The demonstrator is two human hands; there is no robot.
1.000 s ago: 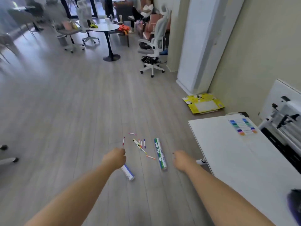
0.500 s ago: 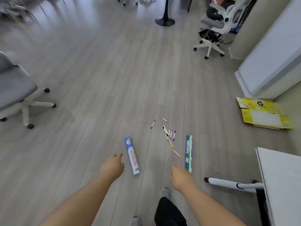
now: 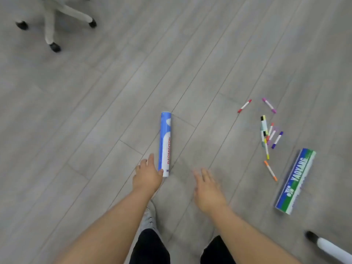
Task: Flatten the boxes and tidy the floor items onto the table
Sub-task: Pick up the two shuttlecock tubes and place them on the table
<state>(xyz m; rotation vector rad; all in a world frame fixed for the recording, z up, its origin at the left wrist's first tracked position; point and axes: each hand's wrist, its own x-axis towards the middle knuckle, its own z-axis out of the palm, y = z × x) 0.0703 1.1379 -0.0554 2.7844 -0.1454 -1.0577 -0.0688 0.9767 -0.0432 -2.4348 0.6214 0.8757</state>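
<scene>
A blue and white badminton tube (image 3: pixel 165 141) lies on the grey plank floor. My left hand (image 3: pixel 147 175) reaches down beside its near end, fingers spread, thumb at the tube's lower edge, holding nothing. My right hand (image 3: pixel 206 187) hovers to the right of the tube with straight fingers and holds nothing. Several coloured marker pens (image 3: pixel 267 134) lie scattered further right. A green, blue and white shuttlecock box (image 3: pixel 295 181) lies beyond them at the right.
An office chair's wheeled base (image 3: pixel 50 21) stands at the top left. A white table leg foot (image 3: pixel 327 248) shows at the bottom right corner. My legs and a shoe (image 3: pixel 149 221) are below the hands.
The view has dropped closer to the floor and tilted down. Both hands have moved lower toward the floor, the left one up to the blue tube's near end.
</scene>
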